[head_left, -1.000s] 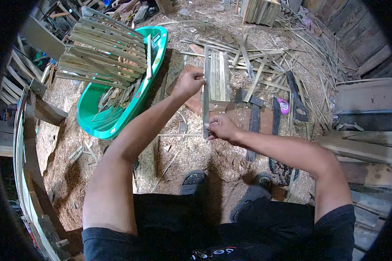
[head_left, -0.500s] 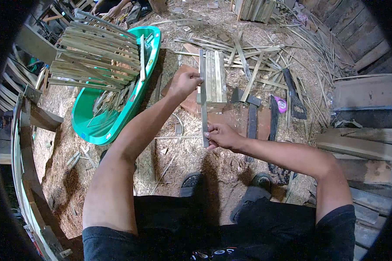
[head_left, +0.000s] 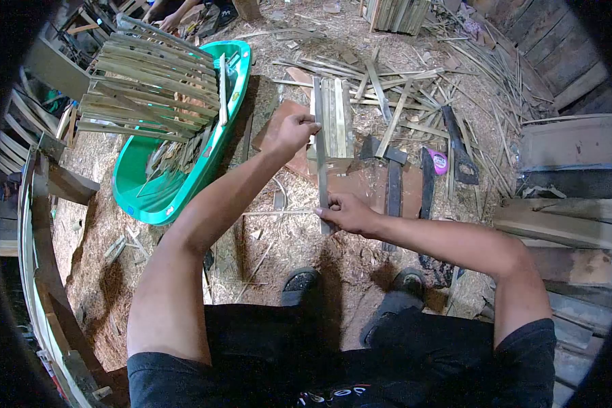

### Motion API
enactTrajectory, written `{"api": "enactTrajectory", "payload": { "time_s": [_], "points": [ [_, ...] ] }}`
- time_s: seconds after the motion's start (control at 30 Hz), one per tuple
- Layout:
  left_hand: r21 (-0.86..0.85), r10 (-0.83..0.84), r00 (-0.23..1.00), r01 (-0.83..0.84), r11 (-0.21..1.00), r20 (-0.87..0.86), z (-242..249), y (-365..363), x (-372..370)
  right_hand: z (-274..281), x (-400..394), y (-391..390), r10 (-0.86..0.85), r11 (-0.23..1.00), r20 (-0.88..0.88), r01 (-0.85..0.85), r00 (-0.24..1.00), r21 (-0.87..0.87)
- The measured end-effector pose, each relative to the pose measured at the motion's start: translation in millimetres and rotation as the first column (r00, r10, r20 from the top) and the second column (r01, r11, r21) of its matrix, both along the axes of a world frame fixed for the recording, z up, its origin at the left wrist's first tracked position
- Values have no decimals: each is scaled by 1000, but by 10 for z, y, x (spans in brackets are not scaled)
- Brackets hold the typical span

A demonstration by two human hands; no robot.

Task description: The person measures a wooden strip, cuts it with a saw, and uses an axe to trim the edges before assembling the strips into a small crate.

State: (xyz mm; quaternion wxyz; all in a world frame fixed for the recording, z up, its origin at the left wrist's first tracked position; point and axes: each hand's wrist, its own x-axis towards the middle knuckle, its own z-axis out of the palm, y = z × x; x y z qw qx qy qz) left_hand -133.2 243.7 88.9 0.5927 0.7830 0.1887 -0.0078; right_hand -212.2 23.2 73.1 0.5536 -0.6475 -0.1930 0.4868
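Observation:
Between my two hands runs a narrow wooden slat [head_left: 321, 170], upright in the view. My left hand [head_left: 296, 132] pinches it near its upper part. Lower down, the fingers of my right hand [head_left: 347, 212] are closed on its near end. Just right of the slat, a small row of wooden strips [head_left: 336, 122] stands on a block, partly covered by the slat. A hammer [head_left: 393, 177] lies to the right of the block, its dark handle pointing toward my feet.
A green plastic tub [head_left: 126, 183] at left carries many slats. Right of the hammer lie a dark blade [head_left: 426, 183], a pink round object [head_left: 439, 163] and a handsaw [head_left: 464, 163]. Loose strips [head_left: 421, 112] cover the shavings. Another person's hand [head_left: 172, 22] shows at top left.
The slat's near end has shifted slightly right and my right hand has changed its finger position on it. My left hand has moved very slightly right. The other person's hand has moved a little.

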Motion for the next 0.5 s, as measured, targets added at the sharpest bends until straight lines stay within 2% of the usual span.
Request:
{"api": "enactTrajectory", "payload": {
  "time_s": [0.1,0.3,0.4,0.5],
  "points": [
    [-9,-8,999,8,1000,-37,-47,3,15,-28,-10,28,10,999,-44,-9,999,38],
    [-68,-24,1000,25,997,16,-139,35,47,-71,-11,13,22,996,-44,-18,999,90],
    [-104,-26,1000,26,994,-1,-136,15,40,-59,-26,0,-36,996,-124,46,992,79],
    [-50,-35,998,33,998,-44,-86,-1,44,-61,-18,0,-52,997,-155,62,987,55]
  ]
}}
